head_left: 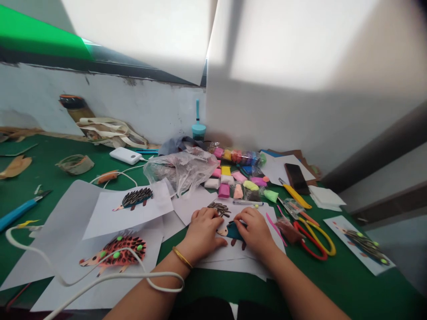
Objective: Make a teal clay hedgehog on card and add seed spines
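Note:
A blue clay hedgehog (235, 231) with a cream face and brown feet lies on white paper (222, 255) between my hands. My left hand (206, 231) rests on the paper at its face, thumb stretched apart from the fingers. Over the blue body, my right hand (252, 232) has its thumb and fingers pinched together; whatever may be between them is too small to make out. Just beyond my left fingertips lies a small heap of striped sunflower seeds (221, 209). A capped pen (247, 202) lies across the paper's far side.
Several coloured clay packets (224, 190) and a crumpled plastic bag (187, 169) lie behind. Red-and-yellow scissors (312, 242), a yellow cutter (296, 195) and a phone (296, 178) are on the right. Left are seed-covered hedgehog pictures (125, 253); a white cable (113, 278) loops across my left forearm.

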Action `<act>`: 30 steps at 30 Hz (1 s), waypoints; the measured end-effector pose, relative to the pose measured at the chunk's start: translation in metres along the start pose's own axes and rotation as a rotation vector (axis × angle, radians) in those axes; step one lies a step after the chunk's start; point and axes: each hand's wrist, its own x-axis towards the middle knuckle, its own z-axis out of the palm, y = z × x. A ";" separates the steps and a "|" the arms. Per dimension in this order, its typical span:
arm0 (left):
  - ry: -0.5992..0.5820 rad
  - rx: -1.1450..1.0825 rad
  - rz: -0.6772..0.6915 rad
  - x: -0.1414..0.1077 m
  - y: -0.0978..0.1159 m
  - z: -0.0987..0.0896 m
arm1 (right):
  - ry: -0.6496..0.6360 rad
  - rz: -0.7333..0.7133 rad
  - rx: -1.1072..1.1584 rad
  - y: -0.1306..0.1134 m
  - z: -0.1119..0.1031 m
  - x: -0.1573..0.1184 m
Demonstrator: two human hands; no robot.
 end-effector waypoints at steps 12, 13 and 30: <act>-0.005 -0.008 0.028 0.001 0.001 0.001 | -0.038 0.004 -0.031 0.000 0.000 -0.002; -0.007 -0.008 0.029 0.000 0.001 0.001 | -0.039 0.003 -0.036 0.000 0.000 -0.002; -0.045 -0.018 0.083 0.002 0.002 -0.002 | -0.065 -0.068 -0.160 -0.004 -0.002 0.000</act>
